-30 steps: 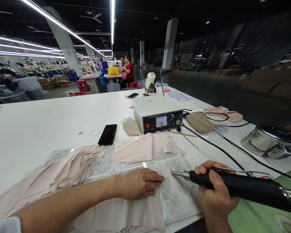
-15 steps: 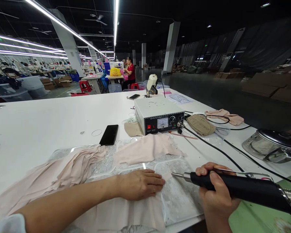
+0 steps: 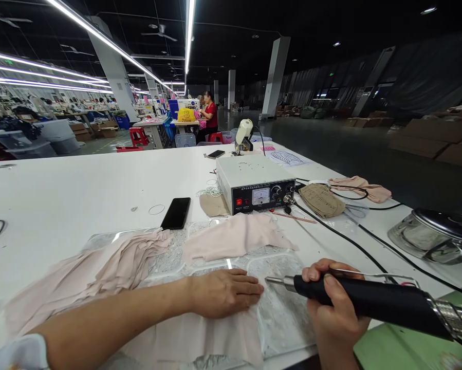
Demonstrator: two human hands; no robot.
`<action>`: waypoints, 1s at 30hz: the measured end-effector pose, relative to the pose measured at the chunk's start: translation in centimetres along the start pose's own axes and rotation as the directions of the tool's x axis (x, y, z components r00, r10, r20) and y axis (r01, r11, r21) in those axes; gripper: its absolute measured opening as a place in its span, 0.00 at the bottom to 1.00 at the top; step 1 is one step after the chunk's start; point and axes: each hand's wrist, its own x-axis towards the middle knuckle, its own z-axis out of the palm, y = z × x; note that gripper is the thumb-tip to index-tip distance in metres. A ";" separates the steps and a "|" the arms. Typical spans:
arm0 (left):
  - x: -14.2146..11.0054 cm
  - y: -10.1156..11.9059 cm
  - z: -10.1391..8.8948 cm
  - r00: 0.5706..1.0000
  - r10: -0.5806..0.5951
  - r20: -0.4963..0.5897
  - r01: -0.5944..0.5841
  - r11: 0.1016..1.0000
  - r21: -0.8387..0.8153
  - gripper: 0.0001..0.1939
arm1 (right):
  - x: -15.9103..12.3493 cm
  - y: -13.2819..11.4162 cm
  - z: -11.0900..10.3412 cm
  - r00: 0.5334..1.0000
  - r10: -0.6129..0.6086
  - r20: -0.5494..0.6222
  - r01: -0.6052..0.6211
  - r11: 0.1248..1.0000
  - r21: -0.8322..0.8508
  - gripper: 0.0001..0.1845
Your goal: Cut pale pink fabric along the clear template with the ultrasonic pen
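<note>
My left hand [image 3: 225,292] lies flat, fingers stretched out, pressing a pale pink fabric piece [image 3: 200,336] onto a clear textured plate [image 3: 280,313] at the table's near edge. My right hand [image 3: 333,308] is wrapped round a black hand-held tool [image 3: 369,300] with a metal tip [image 3: 275,280]. The tip points left, just off my left fingertips. A black cable [image 3: 338,231] runs from the tool to a white control box [image 3: 256,184] with a meter and knobs.
A stack of pink fabric pieces [image 3: 99,264] lies left, another pile [image 3: 236,236] ahead. A black phone [image 3: 176,213], a tan pad [image 3: 323,199], a glass lid [image 3: 431,235] and a green mat [image 3: 404,349] are on the white table [image 3: 61,190]. A person sits far back.
The tool and my right hand have slid a little left, bringing the tip closer to my left fingertips. My left hand stays put on the fabric.
</note>
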 end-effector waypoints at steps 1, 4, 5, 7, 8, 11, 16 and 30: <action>0.0 0.0 0.0 1.000 0.000 0.001 0.000 1.000 0.002 0.19 | 0.0 0.1 0.0 1.000 0.002 0.006 -0.002 1.000 -0.002 0.09; 0.0 -0.1 0.0 1.000 0.002 0.002 -0.002 1.000 0.014 0.19 | 0.0 0.3 0.0 1.000 -0.003 0.024 0.003 1.000 -0.010 0.08; 0.0 -0.1 0.0 1.000 0.004 0.002 -0.004 1.000 0.018 0.19 | 0.0 0.4 0.0 1.000 -0.006 0.028 0.006 1.000 -0.013 0.08; 0.0 -0.2 0.0 1.000 0.013 -0.004 -0.013 1.000 0.024 0.19 | 0.0 0.4 -0.1 0.999 -0.013 0.039 0.014 1.000 -0.020 0.08; 0.0 -0.2 0.1 1.000 0.015 -0.008 -0.015 1.000 0.027 0.19 | 0.0 0.3 -0.2 0.999 -0.016 0.045 0.017 1.000 -0.025 0.08; 0.0 -0.1 0.3 1.000 0.015 -0.015 -0.015 0.999 0.033 0.19 | 0.0 0.3 -0.2 0.998 -0.028 0.060 0.030 0.999 -0.036 0.08; 0.0 -0.1 0.5 1.000 0.013 -0.023 -0.012 0.999 0.037 0.18 | 0.1 0.2 0.0 0.996 -0.030 0.084 0.035 0.998 -0.054 0.09; 0.1 -0.1 0.0 1.000 0.012 0.006 -0.012 0.999 0.043 0.17 | -0.1 -0.8 -0.7 0.999 -0.018 0.041 0.020 0.999 -0.034 0.07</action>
